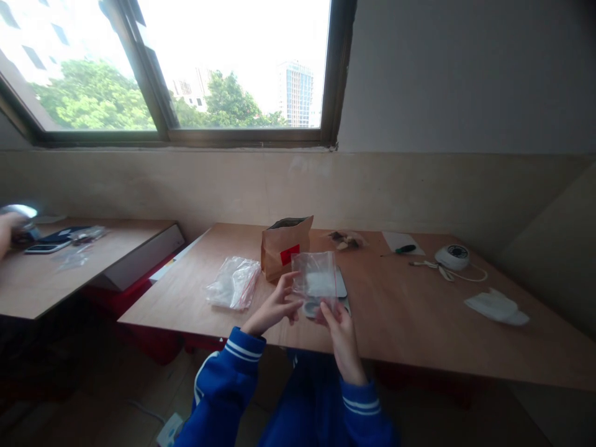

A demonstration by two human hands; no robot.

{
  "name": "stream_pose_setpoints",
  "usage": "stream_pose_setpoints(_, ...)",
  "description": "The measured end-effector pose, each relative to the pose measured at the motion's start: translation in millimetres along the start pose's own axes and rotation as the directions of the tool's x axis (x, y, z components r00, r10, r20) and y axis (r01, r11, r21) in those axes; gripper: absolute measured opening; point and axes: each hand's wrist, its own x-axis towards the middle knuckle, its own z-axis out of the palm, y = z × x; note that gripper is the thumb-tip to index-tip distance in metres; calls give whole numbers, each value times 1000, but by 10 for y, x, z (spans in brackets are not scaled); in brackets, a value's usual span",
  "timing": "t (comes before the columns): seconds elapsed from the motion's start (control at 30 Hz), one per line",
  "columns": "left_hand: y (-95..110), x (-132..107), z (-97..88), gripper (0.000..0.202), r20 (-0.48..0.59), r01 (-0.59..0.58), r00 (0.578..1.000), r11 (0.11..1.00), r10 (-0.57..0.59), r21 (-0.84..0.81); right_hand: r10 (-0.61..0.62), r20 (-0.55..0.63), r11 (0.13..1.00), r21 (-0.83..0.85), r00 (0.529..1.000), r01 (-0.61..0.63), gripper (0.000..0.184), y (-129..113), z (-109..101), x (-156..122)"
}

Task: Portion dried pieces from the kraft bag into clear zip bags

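A clear plastic zip bag [315, 272] is held up over the front part of the table, and something round and greyish shows at its lower end. My right hand [342, 332] pinches the bag's lower right side between thumb and fingers. At the bag's left edge is my left hand [278, 305], fingers spread; whether they touch the plastic is unclear. Behind the bag stands a brown paper bag [274, 248] with a red label, its top open. Partly hidden by the zip bag lies a flat, pale object with a dark edge [343, 284]. Left of these rests a stack of clear zip bags [234, 283].
On the wooden table [400, 323] are a bag of small dark parts [347, 241], a green screwdriver [406, 249] on white paper, a white dome camera [451, 257] with its cable, and a crumpled white bag [497, 307]. Another person's hand [8, 230] is at the left table.
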Motion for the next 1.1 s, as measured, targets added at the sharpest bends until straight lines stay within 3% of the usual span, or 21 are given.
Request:
stream_pose_setpoints(0.13, 311, -238, -252, 55, 25, -23, 1000, 970, 18, 242, 12, 195, 986, -168, 981, 22, 40, -16, 7, -34)
stream_pose_setpoints(0.23, 615, -541, -541, 56, -11, 75, 997, 919, -76, 387, 54, 370, 920, -380, 927, 98, 38, -118, -79, -80)
stream_pose_setpoints(0.37, 876, -919, -1002, 66, -177, 222, 972, 855, -155, 469, 38, 352, 799, -573, 935, 183, 39, -292, -346, -68)
stream_pose_setpoints(0.47, 825, -990, -1320, 71, -321, 260, 941, 841, -110, 475, -33, 264, 765, -614, 964, 194, 42, -403, -585, 11)
stream_pose_setpoints(0.6, 476, -717, -1667, 72, -363, 332, 920, 782, -146, 528, -91, 284, 695, -668, 955, 265, 41, -567, -806, 246)
stream_pose_setpoints(0.67, 265, -527, -1819, 74, -449, 446, 875, 669, -183, 595, -85, 381, 604, -715, 921, 352, 37, -655, -850, 481)
stream_pose_setpoints(0.8, -17, -311, -2023, 78, -565, 520, 824, 457, -45, 722, -39, 510, 366, -793, 859, 487, 30, -756, -792, 1286)
stream_pose_setpoints(0.87, -59, -303, -2034, 73, -566, 495, 819, 388, 88, 777, -40, 503, 191, -844, 864, 500, 29, -736, -692, 1795)
stream_pose_setpoints(0.93, -68, -326, -1977, 62, -523, 435, 824, 346, 218, 831, -93, 413, 6, -910, 906, 416, 35, -666, -573, 2270)
stream_pose_setpoints(1.0, -86, -346, -1873, 48, -450, 359, 852, 325, 269, 875, -139, 368, -25, -929, 919, 368, 42, -556, -473, 2635)
stream_pose_setpoints(1.1, -181, -342, -1704, 34, -410, 355, 893, 268, 187, 896, -204, 322, 4, -944, 924, 330, 44, -368, -427, 2916)
